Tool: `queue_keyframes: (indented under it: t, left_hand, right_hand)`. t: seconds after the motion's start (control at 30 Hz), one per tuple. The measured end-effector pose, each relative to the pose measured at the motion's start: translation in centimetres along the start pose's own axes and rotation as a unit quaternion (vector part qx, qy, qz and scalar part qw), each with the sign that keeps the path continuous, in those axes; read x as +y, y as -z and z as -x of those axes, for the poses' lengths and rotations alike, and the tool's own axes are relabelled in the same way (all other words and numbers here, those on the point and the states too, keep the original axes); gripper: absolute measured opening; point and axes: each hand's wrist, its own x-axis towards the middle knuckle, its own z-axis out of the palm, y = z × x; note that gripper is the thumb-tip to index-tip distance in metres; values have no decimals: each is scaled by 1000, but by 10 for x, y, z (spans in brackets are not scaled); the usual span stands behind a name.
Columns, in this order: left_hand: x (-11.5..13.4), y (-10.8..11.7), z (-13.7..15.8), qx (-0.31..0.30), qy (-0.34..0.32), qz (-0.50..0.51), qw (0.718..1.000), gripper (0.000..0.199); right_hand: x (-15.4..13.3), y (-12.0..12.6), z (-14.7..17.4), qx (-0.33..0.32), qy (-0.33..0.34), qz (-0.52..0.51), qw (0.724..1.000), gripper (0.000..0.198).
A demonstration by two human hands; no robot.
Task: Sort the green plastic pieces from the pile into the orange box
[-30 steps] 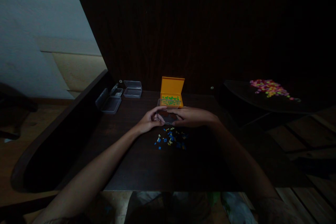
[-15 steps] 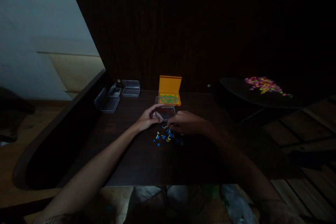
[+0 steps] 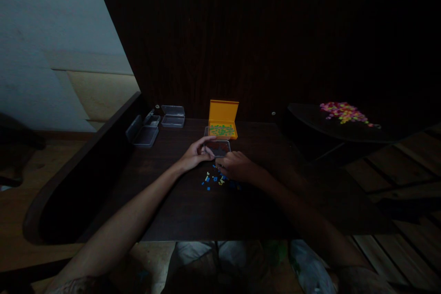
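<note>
My left hand [image 3: 200, 152] grips the left side of a clear plastic box [image 3: 220, 149] whose lid is raised at the back. Beside the box's front right corner, my right hand [image 3: 233, 164] is closed, its fingertips pointing down at a scatter of small blue and yellow pieces [image 3: 215, 178]. What its fingers pinch, if anything, is too small and dark to make out. Part of the scatter is hidden beneath that hand. Directly behind the clear box stands an open orange box [image 3: 223, 112] with small green pieces [image 3: 222, 130] in it.
Several open clear boxes [image 3: 146, 137] stand at the back left, near the raised side panel [image 3: 82, 170]. On a dark surface at the right lies a heap of pink, red and yellow pieces [image 3: 346, 112]. A dark upright panel [image 3: 241, 32] rises behind the table.
My right hand has moved slightly down and to the left, over more of the blue and yellow pieces. My left hand keeps its hold on the clear box.
</note>
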Motion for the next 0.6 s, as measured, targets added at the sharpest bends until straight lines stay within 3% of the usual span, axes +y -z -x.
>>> queue_keyframes:
  t: [0.6]
  left_hand:
    - [1,-1,0,-6,0,3,1000,71]
  right_hand:
    - [-3,0,-5,2,-5,16,1000,28]
